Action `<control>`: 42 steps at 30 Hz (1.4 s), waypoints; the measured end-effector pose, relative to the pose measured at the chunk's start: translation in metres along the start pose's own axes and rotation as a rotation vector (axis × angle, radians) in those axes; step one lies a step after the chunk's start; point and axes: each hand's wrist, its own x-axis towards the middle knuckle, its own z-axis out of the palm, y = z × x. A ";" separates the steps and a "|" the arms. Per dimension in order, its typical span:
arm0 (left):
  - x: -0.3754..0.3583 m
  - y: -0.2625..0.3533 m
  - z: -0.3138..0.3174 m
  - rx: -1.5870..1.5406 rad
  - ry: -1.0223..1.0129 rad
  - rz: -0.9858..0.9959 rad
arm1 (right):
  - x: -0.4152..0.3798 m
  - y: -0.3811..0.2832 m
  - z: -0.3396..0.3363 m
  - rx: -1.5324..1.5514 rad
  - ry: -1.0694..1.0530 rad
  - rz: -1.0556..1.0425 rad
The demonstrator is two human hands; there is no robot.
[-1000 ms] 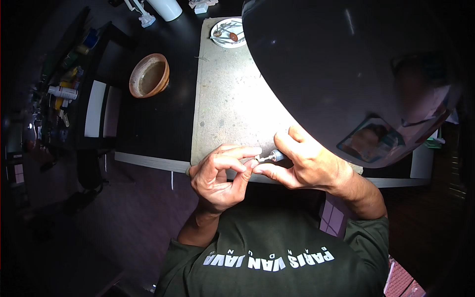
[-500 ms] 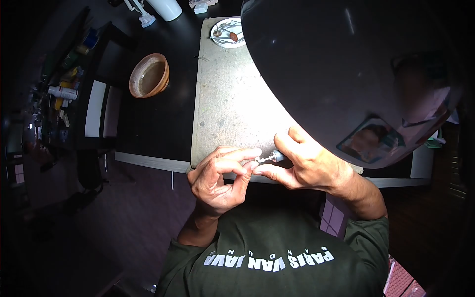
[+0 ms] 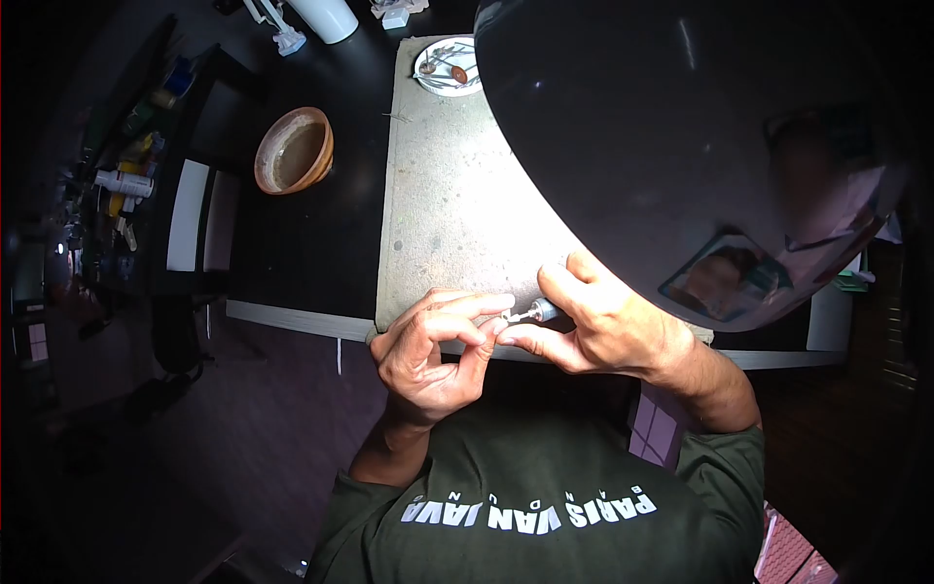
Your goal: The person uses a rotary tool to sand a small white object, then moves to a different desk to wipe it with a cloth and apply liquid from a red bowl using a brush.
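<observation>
My right hand [image 3: 618, 326] is closed around a rotary tool handpiece [image 3: 546, 310], a grey metal barrel with a thin bit pointing left. Between the pinched thumb and fingers of my left hand [image 3: 433, 350] is a small light-coloured piece [image 3: 506, 315], too small to name. The tip of the bit meets this piece, or lies right at it. Both hands are close together above the front edge of a pale, speckled work mat [image 3: 418, 219], with my right thumb almost at the left fingertips.
A large dark glossy lamp shade or shield [image 3: 623, 127] covers the upper right, close over my right hand. At the mat's far end sits a white dish [image 3: 435, 86] with small tool bits. A wooden bowl [image 3: 319, 175] stands on the black table [image 3: 321, 253] to the left.
Both hands keep nearly the same pose, with the handpiece still against the small piece. Only a very slight shift of the view shows.
</observation>
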 end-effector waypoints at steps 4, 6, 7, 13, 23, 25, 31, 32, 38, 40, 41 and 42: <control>-0.001 -0.001 0.000 -0.011 0.000 -0.004 | 0.000 0.002 0.000 -0.030 0.001 -0.045; -0.001 -0.001 0.000 -0.006 0.003 0.004 | 0.000 0.002 0.001 -0.021 0.005 -0.037; -0.001 -0.001 0.000 -0.004 0.005 0.007 | 0.000 0.001 0.000 -0.012 0.004 -0.019; 0.000 -0.001 0.000 -0.031 -0.006 0.014 | 0.000 -0.001 0.000 0.109 -0.007 0.107; -0.014 -0.010 0.008 -0.482 0.049 -0.189 | 0.001 0.001 0.001 0.177 -0.015 0.107; -0.015 -0.011 0.010 -0.495 0.057 -0.188 | 0.001 -0.001 0.000 0.187 -0.017 0.131; -0.015 -0.013 0.011 -0.470 0.061 -0.156 | -0.001 -0.001 0.003 0.214 0.004 0.148; -0.015 -0.013 0.011 -0.475 0.062 -0.153 | -0.002 -0.001 0.004 0.201 0.008 0.132; -0.016 -0.014 0.012 -0.451 0.066 -0.127 | -0.006 0.001 0.006 0.112 0.005 0.027; -0.015 -0.012 0.011 -0.442 0.070 -0.129 | -0.006 0.001 0.005 0.113 0.000 0.028; -0.014 -0.012 0.011 -0.437 0.072 -0.131 | -0.006 0.001 0.005 0.116 -0.002 0.032; -0.015 -0.012 0.011 -0.440 0.072 -0.135 | -0.005 0.001 0.005 0.119 -0.005 0.037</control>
